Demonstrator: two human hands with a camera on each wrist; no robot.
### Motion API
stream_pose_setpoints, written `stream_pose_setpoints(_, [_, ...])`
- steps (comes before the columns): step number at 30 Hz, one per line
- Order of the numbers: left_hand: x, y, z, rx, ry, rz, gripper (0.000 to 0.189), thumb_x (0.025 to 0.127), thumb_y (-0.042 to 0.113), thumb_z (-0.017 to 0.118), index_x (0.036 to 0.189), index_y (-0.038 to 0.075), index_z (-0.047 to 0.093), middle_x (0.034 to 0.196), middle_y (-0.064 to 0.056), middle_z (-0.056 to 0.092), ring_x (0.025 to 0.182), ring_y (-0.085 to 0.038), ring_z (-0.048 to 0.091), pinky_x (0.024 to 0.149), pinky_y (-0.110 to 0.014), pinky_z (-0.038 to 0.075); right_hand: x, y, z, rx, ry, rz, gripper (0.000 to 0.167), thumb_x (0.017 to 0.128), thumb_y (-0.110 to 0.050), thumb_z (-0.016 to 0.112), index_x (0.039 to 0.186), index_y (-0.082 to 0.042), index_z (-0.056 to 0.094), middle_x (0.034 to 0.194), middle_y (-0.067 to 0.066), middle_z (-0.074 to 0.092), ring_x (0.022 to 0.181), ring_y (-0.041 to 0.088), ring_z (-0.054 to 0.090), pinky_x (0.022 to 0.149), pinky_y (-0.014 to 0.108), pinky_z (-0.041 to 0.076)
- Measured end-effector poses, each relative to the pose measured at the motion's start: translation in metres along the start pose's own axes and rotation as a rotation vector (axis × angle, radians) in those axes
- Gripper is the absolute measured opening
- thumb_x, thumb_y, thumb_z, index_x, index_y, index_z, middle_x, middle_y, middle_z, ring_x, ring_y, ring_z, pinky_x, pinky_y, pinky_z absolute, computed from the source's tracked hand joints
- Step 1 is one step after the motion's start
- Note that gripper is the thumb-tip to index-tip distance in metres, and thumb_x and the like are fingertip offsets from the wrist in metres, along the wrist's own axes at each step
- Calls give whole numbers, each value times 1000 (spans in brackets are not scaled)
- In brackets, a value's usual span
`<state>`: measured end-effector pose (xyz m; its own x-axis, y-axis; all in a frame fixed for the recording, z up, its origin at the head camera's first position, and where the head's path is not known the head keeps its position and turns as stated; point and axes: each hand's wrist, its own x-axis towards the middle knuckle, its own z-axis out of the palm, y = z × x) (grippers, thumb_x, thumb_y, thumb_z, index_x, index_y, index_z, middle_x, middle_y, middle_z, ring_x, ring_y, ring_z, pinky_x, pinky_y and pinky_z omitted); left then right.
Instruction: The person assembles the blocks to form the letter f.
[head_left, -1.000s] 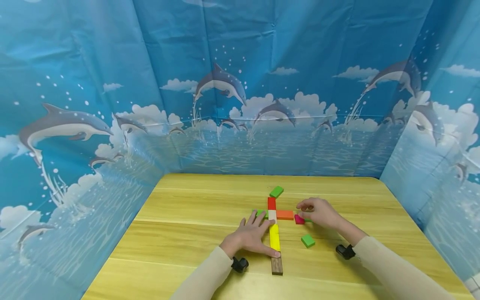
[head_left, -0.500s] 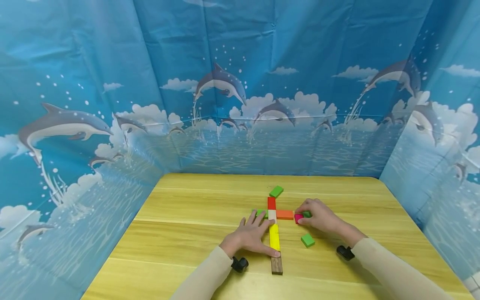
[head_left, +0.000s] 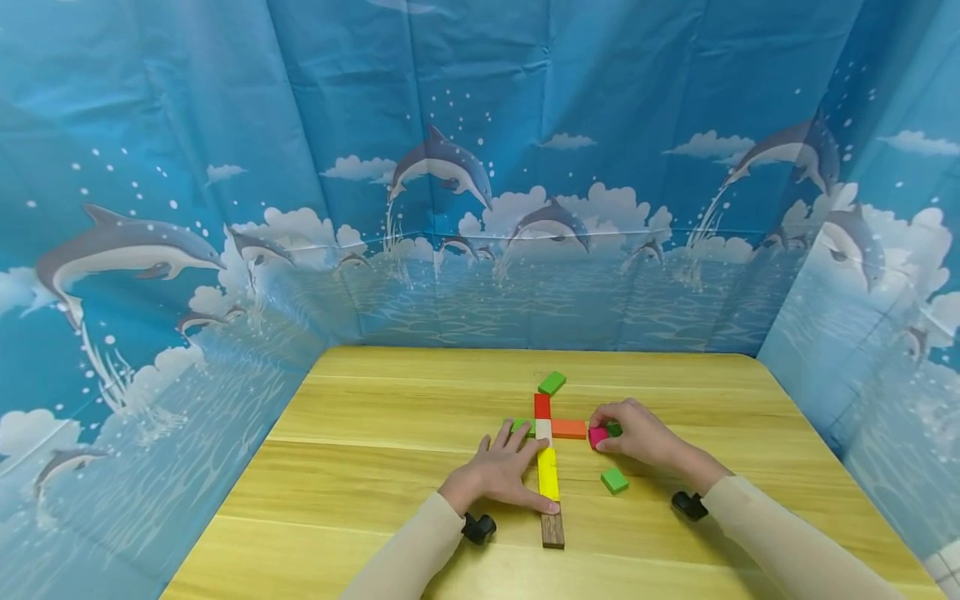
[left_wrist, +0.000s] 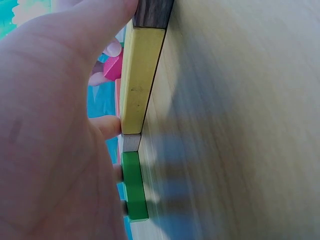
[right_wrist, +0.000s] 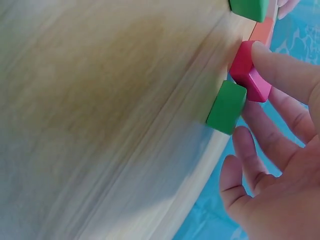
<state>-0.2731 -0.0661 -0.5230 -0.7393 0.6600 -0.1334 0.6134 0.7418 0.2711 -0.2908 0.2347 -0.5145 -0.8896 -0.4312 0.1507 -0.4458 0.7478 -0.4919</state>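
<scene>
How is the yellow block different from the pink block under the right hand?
The yellow block is long and lies in the upright bar of the cross; the pink block is short, at the end of the side arm. The left hand rests along the yellow block; the right hand pinches the pink block. Both lie flat on the table.

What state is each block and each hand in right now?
left hand: lies flat, fingers straight, pressing the yellow block
right hand: pinches the pink block
pink block: on the table, tilted out of line, by the orange block
yellow block: flat, in the long line
orange block: flat, crosswise
loose green block: flat, apart
</scene>
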Motion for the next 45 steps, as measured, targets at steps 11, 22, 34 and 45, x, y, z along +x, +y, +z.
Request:
stream_pose_setpoints(11, [1, -1, 2, -10, -9, -4, 106, 73, 90, 55, 160, 41, 20, 169, -1, 4, 154, -32, -2, 115, -67, 16, -1, -1, -8, 157, -44, 26, 22, 93, -6, 73, 115, -10, 69, 95, -1, 68, 86, 16, 62, 71, 30, 54])
stream_pose_setpoints(22, [0, 1, -1, -3, -6, -3, 106, 73, 90, 55, 160, 39, 21, 169, -2, 4, 154, -33, -1, 114, -67, 16, 5, 7, -12, 185, -12, 84, 27, 96, -8, 69, 123, -9, 70, 99, -2, 68, 85, 19, 62, 71, 33, 54])
stream_pose_setpoints(34, [-1, 2, -2, -7, 1, 4, 106, 74, 89, 56, 160, 39, 21, 169, -3, 5, 154, -34, -1, 114, -68, 17, 20, 18, -15, 252, 67, 158, 27, 97, -10, 68, 124, -6, 68, 101, 5, 67, 90, 22, 64, 76, 34, 55])
stream_pose_setpoints(45, [-1, 1, -1, -4, 2, 1, 106, 73, 89, 56, 160, 40, 21, 169, -2, 5, 154, -33, -1, 114, -67, 17, 41, 30, -10, 273, 159, 250, 34, 99, -14, 67, 132, -6, 64, 108, 11, 66, 99, 28, 62, 76, 36, 54])
